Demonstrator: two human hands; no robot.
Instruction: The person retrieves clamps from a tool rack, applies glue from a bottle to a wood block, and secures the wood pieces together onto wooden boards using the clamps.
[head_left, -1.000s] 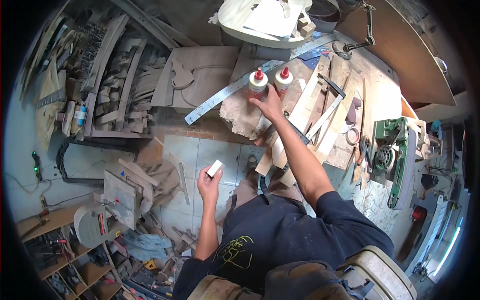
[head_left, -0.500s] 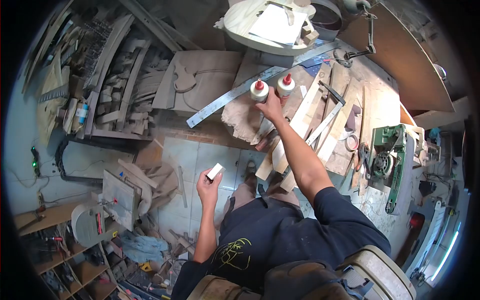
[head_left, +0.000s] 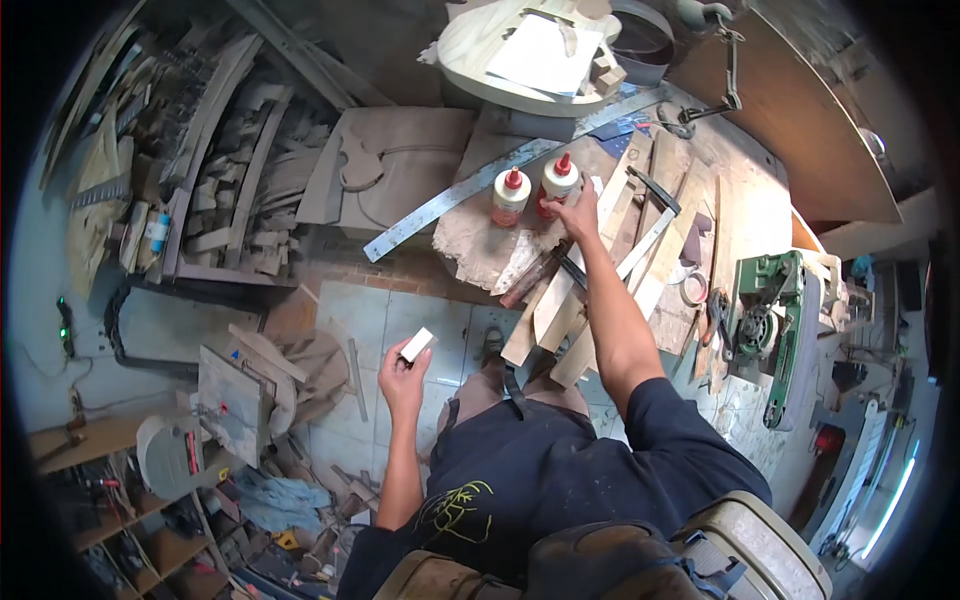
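My left hand [head_left: 404, 380] is closed around a small pale block [head_left: 416, 345], held over the tiled floor. On the workbench [head_left: 480, 245] stand two white bottles with red caps. My right hand [head_left: 577, 212] has its fingers around the lower part of the right bottle [head_left: 559, 179]. The left bottle [head_left: 511, 197] stands upright just beside it, untouched. To the right of my right hand lie long wooden strips [head_left: 665, 255] and a black bar clamp [head_left: 655, 190].
A long metal ruler [head_left: 440, 205] crosses the bench's back left. A guitar-shaped wooden body [head_left: 470, 50] sits behind it. The green belt sander [head_left: 775, 320] is at right, a disc sander [head_left: 235, 405] at left. Wood scraps fill the shelves [head_left: 230, 150].
My right hand has moved from between the bottles to the right bottle, and its fingers are now around it. The left bottle stands free. The view has shifted slightly.
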